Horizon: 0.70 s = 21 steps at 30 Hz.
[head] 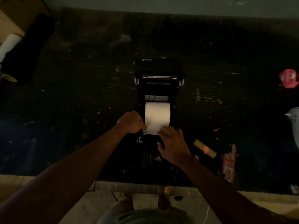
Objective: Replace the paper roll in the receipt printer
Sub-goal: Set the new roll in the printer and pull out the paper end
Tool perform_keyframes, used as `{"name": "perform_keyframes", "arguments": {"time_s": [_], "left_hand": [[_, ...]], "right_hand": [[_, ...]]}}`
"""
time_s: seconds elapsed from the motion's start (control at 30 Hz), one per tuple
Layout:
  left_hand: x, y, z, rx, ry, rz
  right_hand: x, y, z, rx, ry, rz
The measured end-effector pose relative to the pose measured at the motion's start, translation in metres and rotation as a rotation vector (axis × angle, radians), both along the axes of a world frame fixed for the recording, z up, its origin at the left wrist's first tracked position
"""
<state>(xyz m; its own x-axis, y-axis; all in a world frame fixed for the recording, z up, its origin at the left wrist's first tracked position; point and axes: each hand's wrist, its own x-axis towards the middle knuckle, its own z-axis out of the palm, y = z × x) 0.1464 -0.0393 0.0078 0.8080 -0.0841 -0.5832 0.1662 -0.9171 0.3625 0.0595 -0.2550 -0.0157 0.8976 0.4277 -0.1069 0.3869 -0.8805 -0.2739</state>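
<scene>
A black receipt printer point(159, 88) sits mid-table with its lid swung open toward the far side. A white paper roll point(157, 116) lies in its bay, a strip of paper drawn toward me. My left hand point(131, 122) grips the printer's near left corner beside the roll, fingers touching the paper's left edge. My right hand point(173, 144) rests on the printer's near right part, its fingertips pressing the paper's loose end. A bare cardboard core point(204, 148) lies on the table to the right of my right hand.
The dark table point(80, 94) is littered with small scraps. A red packet point(229, 162) lies near the front right edge, a pink object point(288, 80) and a pale container point(293, 120) at far right. White rolls point(8, 46) lean at far left. A thin cable point(175, 177) hangs off the front.
</scene>
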Motion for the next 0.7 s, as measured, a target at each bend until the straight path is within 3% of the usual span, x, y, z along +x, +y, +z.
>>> {"name": "perform_keyframes", "arguments": {"time_s": [0.07, 0.13, 0.23, 0.33, 0.53, 0.7], "left_hand": [[-0.009, -0.002, 0.007, 0.057, -0.085, 0.055], [-0.028, -0.007, 0.013, 0.120, -0.286, 0.121], [-0.068, -0.018, 0.009, -0.046, -0.554, -0.017], [-0.095, -0.023, -0.010, -0.153, -0.577, -0.273], [-0.109, -0.022, -0.034, -0.009, -0.544, -0.382], [-0.112, -0.026, -0.026, -0.018, -0.585, -0.367]], "right_hand": [[-0.002, 0.001, -0.003, -0.030, 0.001, 0.019], [-0.004, 0.003, -0.004, -0.056, -0.013, 0.026], [-0.004, 0.005, -0.004, -0.070, -0.014, 0.043], [-0.002, 0.004, -0.005, -0.069, -0.022, 0.064], [-0.007, 0.006, -0.002, -0.061, -0.025, 0.066], [-0.016, 0.004, 0.000, -0.010, 0.010, 0.053]]}}
